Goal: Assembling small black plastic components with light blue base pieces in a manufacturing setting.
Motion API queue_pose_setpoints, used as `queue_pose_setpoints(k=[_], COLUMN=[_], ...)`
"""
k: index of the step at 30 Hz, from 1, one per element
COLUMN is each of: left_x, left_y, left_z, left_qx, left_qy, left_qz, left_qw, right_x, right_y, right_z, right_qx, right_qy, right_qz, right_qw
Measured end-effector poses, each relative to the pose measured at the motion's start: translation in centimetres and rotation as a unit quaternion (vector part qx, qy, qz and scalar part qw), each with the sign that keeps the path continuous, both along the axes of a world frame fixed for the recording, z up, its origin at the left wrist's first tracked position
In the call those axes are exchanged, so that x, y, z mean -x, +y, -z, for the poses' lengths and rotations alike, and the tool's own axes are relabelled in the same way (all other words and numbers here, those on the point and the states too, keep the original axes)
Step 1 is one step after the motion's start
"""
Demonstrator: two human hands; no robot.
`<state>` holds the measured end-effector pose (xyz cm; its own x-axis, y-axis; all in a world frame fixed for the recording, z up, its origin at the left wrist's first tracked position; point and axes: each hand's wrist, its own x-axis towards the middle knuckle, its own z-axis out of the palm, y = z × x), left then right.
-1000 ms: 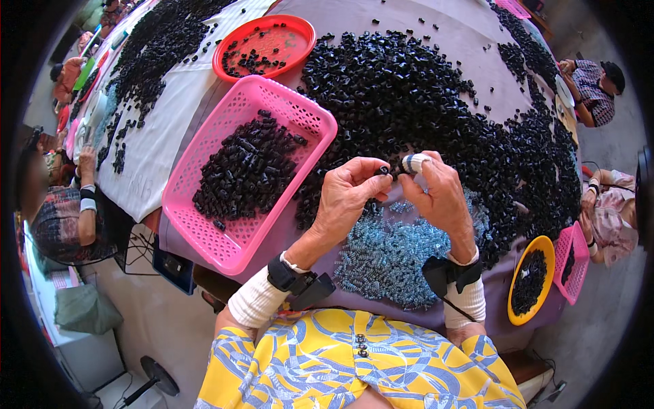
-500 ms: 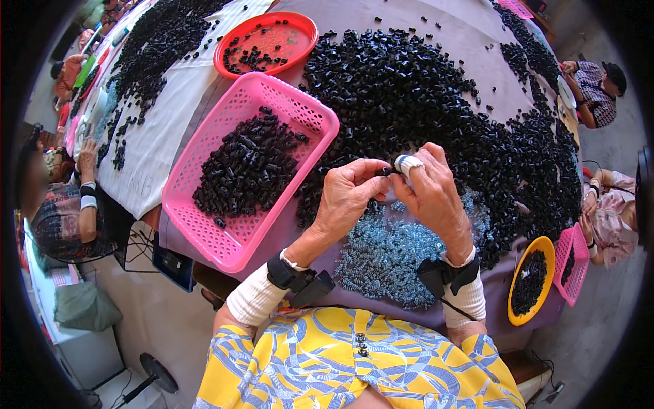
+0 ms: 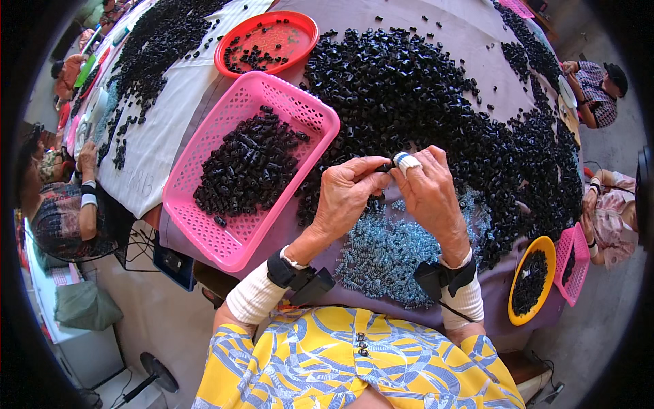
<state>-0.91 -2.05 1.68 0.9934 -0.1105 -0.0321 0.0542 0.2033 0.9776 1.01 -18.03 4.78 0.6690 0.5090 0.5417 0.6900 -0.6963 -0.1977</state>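
My left hand [image 3: 344, 196] pinches a small black plastic piece [image 3: 385, 168] between thumb and fingertips. Meeting it there, the fingers of my right hand [image 3: 432, 201] are closed on the piece's other end; a white band with dark stripes wraps one of those fingers. Details of the piece are mostly covered by fingertips. Below the hands spreads a heap of small pale-blue metallic springs [image 3: 385, 262]. Beyond them lies a big pile of loose black plastic pieces [image 3: 402, 88]. A pink basket [image 3: 178, 204] left of my hands holds many longer black pieces.
A red tray [image 3: 313, 34] with scattered black pieces sits behind the basket. To the right are a yellow tray [image 3: 512, 307] and a smaller pink basket [image 3: 575, 290]. Other people work at the table's left and right sides. A black fan-like stand [image 3: 158, 373] is at lower left.
My hands stay together over the springs, with slight shifts of the fingers and the right hand. The black piece is still held between them.
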Motion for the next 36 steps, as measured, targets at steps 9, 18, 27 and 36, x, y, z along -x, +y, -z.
queue_pose_setpoints(k=[9, 18, 27, 36], left_x=[-0.2, -0.3, -0.5, -0.6], left_y=[0.2, 0.2, 0.3, 0.4], left_z=[0.4, 1.1, 1.1, 0.9], left_qx=[-0.020, -0.068, -0.140, -0.189], left_qy=[-0.002, -0.042, -0.092, -0.139], left_qz=[0.003, 0.000, -0.015, -0.017], left_qw=[1.000, 0.997, 0.986, 0.972], right_x=[-0.2, -0.1, 0.0, -0.5], right_y=[0.3, 0.0, -0.1, -0.4], right_z=[0.0, 0.6, 0.8, 0.9], right_qx=[0.036, 0.059, 0.088, 0.088], right_qy=[-0.017, 0.022, 0.023, 0.068], right_qz=[-0.010, -0.024, -0.029, -0.067], right_qw=[0.999, 0.998, 0.995, 0.992])
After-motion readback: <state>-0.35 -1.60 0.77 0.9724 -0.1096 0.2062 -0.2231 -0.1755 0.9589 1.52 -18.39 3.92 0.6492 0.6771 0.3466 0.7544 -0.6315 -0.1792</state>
